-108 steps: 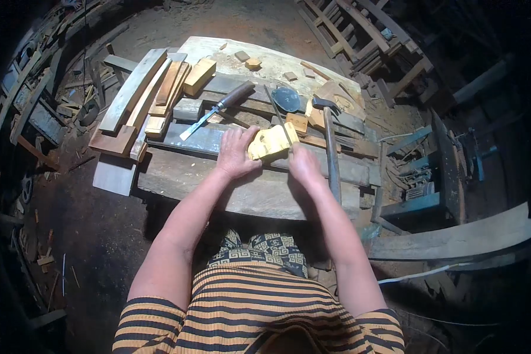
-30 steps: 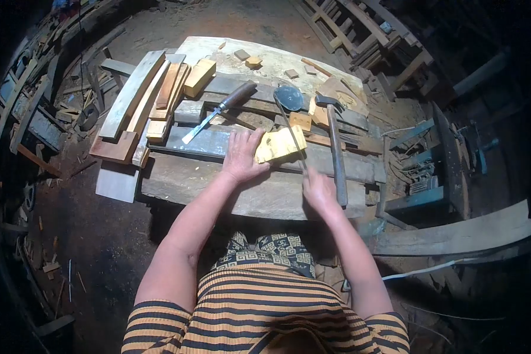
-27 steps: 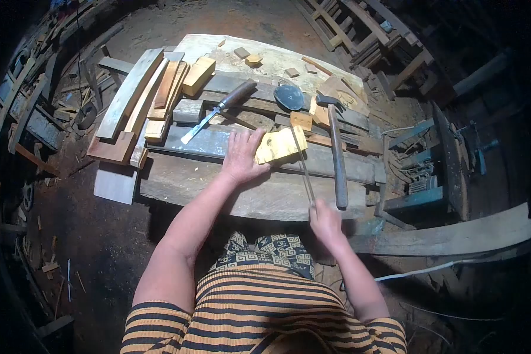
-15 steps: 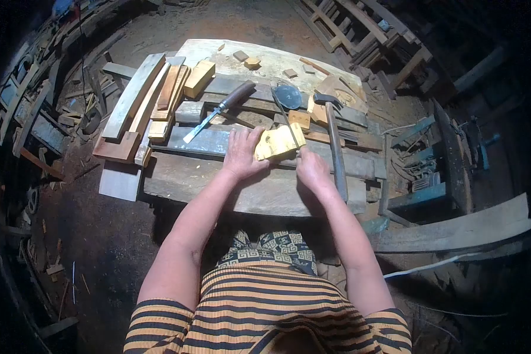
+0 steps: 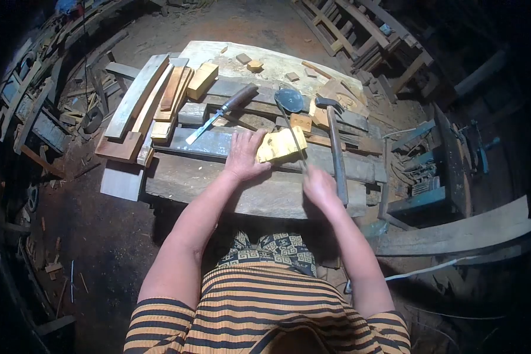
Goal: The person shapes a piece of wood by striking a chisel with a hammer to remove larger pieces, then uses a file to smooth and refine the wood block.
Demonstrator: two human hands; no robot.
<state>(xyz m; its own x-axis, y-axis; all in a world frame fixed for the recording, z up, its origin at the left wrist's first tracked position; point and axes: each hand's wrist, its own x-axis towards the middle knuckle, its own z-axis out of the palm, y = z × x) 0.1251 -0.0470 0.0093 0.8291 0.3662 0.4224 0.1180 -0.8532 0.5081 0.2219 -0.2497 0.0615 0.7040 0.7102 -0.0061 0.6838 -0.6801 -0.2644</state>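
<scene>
Left hand [image 5: 245, 156] clasps the yellow wooden block [image 5: 275, 146] at its right; right hand [image 5: 320, 187], curled around the narrow file [image 5: 300, 152], should stroke evenly.

Bench [image 5: 200, 184], mid-top: wood block [image 5: 275, 148], L hand [image 5: 246, 154] at its L end; file [image 5: 286, 121] across its R end, near end in R hand [image 5: 320, 187]. L rear of block: chisel [image 5: 223, 111]. Directly behind: disc [image 5: 290, 101]. R: hammer [image 5: 337, 158], handle end nr. front edge. L edge: stacked boards [image 5: 137, 97]. Nr. rear edge: offcuts [image 5: 255, 65].
</scene>
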